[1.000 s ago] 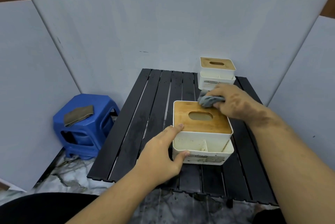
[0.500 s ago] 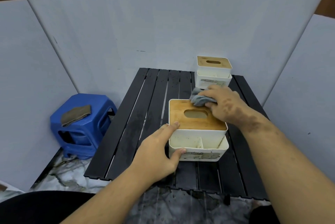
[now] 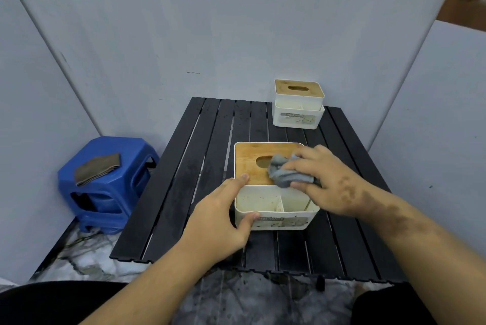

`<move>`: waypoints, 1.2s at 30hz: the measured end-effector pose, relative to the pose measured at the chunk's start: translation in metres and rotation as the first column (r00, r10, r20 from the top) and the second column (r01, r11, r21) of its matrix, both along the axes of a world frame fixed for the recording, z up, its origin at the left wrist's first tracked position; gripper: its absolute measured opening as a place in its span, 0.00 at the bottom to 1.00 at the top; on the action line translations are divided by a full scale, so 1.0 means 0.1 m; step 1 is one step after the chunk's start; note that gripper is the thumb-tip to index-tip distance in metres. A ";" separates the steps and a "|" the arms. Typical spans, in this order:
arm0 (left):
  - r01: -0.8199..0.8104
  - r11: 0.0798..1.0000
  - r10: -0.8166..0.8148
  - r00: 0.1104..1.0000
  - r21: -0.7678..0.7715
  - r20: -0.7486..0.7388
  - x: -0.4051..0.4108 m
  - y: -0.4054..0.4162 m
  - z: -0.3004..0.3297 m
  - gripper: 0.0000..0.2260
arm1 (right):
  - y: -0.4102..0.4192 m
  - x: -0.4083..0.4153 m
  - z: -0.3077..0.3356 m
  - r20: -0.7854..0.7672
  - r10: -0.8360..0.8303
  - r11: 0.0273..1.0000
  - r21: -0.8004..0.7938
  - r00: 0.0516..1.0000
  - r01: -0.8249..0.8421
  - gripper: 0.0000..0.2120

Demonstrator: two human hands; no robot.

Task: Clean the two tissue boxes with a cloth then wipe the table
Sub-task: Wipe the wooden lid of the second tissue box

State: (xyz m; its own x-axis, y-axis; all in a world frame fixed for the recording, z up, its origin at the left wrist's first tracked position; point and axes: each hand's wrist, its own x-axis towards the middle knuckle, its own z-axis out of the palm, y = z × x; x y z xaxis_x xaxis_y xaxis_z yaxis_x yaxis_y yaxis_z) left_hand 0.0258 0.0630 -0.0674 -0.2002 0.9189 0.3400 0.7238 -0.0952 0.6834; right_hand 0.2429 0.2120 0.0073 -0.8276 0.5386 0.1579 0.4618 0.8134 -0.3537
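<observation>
A white tissue box with a bamboo lid [image 3: 247,164] and speckled front compartments stands near the middle of the black slatted table [image 3: 184,182]. My left hand [image 3: 223,217] grips its front left corner, thumb on the front wall and forefinger on the lid edge. My right hand [image 3: 328,182] presses a crumpled grey cloth [image 3: 284,173] onto the lid, over the right part of the oval slot. A second, matching tissue box [image 3: 298,104] stands at the table's far right corner, untouched.
A blue plastic stool [image 3: 105,188] with a folded brown cloth [image 3: 97,168] on top stands left of the table. Grey panels enclose the table at the back and both sides. Marbled floor shows below the table's near edge.
My right hand has slid the grey cloth from the lid's far right corner toward me, onto the slot and the lid's near right part. My left hand keeps its grip.
</observation>
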 end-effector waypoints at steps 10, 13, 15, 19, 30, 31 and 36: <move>0.025 1.000 -0.025 0.999 0.003 0.023 -0.01 0.02 -0.03 0.33 | -0.13 0.00 -0.07 -0.051 -0.075 0.993 0.088 0.996 0.080 0.15; 0.043 0.999 -0.044 0.998 0.026 0.033 -0.02 0.03 -0.05 0.33 | -0.29 -0.24 -0.09 -0.014 -0.066 0.981 0.181 0.998 0.068 0.16; 0.052 0.998 -0.053 0.998 0.033 0.036 -0.03 0.02 -0.08 0.33 | -0.24 -0.20 -0.05 0.037 -0.073 0.982 0.176 0.997 0.066 0.17; 0.033 0.995 -0.032 0.999 0.091 -0.011 -0.05 -0.05 -0.15 0.31 | -0.08 0.01 -0.07 -0.027 -0.070 0.992 0.103 0.997 0.072 0.16; -0.094 0.970 0.047 0.976 0.222 0.212 0.03 -0.11 -0.21 0.04 | -0.23 -0.17 -0.12 -0.095 -0.106 0.982 0.147 0.990 0.119 0.16; -0.098 0.969 0.045 0.973 0.228 0.227 0.03 -0.09 -0.20 0.04 | -0.30 -0.29 -0.11 -0.098 -0.084 0.981 0.169 0.992 0.100 0.15; -0.066 0.974 0.015 0.973 0.217 0.228 0.00 -0.07 -0.22 0.03 | -0.23 -0.63 -0.02 0.025 -0.015 0.984 0.176 1.000 0.010 0.14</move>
State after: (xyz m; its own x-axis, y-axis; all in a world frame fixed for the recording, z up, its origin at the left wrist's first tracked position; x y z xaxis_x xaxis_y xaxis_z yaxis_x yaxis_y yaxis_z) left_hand 0.0259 0.0557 -0.0889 -0.3302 0.8149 0.4763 0.5613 -0.2362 0.7932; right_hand 0.1802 0.1888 0.0056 -0.8259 0.5148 0.2297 0.4797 0.8559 -0.1933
